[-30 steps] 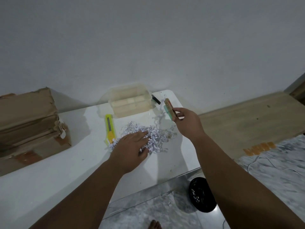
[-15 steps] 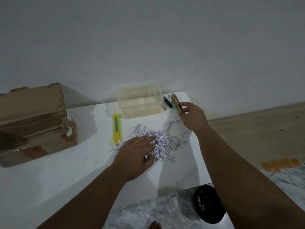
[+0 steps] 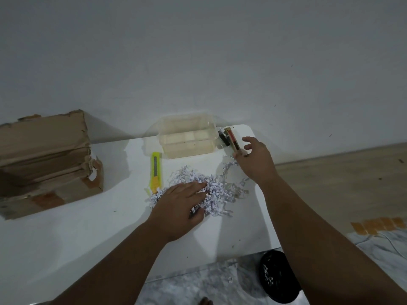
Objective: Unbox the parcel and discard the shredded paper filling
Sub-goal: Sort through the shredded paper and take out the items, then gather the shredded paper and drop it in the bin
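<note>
Left hand (image 3: 179,206) lay flat, spread over shredded paper (image 3: 217,192) at centre, hiding part. Right hand (image 3: 255,160) pinched a small flat object (image 3: 232,139), identity unclear. Cardboard box (image 3: 41,159) cut off at left edge.

two bare forearms with no sleeves, bare hands (image 3: 176,208) without rings, watch or gloves
</note>
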